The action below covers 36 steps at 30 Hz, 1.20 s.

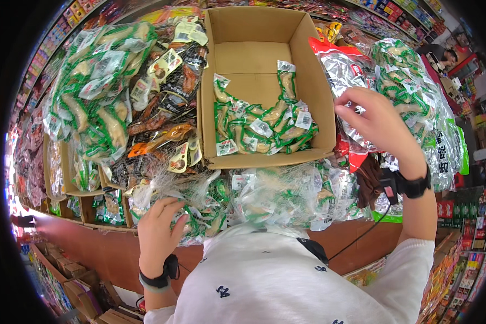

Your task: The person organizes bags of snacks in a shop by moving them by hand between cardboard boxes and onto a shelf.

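Note:
An open cardboard box [249, 56] stands before me, with several green-edged vacuum packs of pale meat [263, 127] heaped in its near half. My right hand [366, 111] is raised just outside the box's right wall, above a red and silver plastic bag [344, 73]; thumb and forefinger curve toward each other, and no item shows between them. At the lower left, my left hand [162, 224] rests against a clear bag of green packs [204, 206], fingers bent at its edge. Whether it grips the film cannot be told. Another clear bag of similar packs [279, 194] lies along the box's near side.
Left of the box are dark packs of brown meat [166, 101] and a large bag of green packs [101, 81]. More bagged packs [409, 89] lie at the right. Stocked shelves surround the counter [81, 243]. Another person [443, 56] is at the far right.

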{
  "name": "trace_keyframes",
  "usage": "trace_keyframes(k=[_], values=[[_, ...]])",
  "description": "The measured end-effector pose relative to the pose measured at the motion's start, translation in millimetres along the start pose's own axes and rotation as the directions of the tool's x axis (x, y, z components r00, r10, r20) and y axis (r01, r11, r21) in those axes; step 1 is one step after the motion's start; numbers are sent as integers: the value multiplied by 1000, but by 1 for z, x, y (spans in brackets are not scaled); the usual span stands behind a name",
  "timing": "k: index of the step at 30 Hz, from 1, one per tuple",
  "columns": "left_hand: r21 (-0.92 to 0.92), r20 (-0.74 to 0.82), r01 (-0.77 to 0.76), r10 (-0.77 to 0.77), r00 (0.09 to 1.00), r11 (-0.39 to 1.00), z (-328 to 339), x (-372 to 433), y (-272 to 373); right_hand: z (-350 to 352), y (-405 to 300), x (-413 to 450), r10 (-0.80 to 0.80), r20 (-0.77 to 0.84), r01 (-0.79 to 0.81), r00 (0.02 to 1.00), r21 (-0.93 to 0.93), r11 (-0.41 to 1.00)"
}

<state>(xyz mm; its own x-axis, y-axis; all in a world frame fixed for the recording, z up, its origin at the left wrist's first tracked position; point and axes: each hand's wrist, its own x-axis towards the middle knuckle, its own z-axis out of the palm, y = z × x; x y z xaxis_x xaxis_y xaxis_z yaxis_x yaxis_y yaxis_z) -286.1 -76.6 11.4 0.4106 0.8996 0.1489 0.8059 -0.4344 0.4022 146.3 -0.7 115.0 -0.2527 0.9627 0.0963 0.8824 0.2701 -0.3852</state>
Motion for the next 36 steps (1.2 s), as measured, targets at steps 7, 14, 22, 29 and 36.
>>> trace_keyframes(k=[7, 14, 22, 29, 36], values=[[-186, -106, -40, 20, 994, 982, -6, 31, 12, 115, 43, 64, -15, 473, 175, 881, -296, 939], [-151, -38, -101, 96, 995, 983, 0, 57, 3, 185, 40, 99, 307, 765, 356, 567, -563, 745], [-210, 61, -11, 25, 998, 978, 13, 64, -5, 198, 69, 132, 166, 786, 418, 596, -480, 771], [-190, 72, -44, 58, 996, 981, 21, 69, -16, 201, 92, 144, -55, 683, 275, 729, -219, 936], [-197, 75, -53, 69, 995, 979, 18, 72, -16, 163, 74, 140, 48, 299, -48, 953, -8, 999]])
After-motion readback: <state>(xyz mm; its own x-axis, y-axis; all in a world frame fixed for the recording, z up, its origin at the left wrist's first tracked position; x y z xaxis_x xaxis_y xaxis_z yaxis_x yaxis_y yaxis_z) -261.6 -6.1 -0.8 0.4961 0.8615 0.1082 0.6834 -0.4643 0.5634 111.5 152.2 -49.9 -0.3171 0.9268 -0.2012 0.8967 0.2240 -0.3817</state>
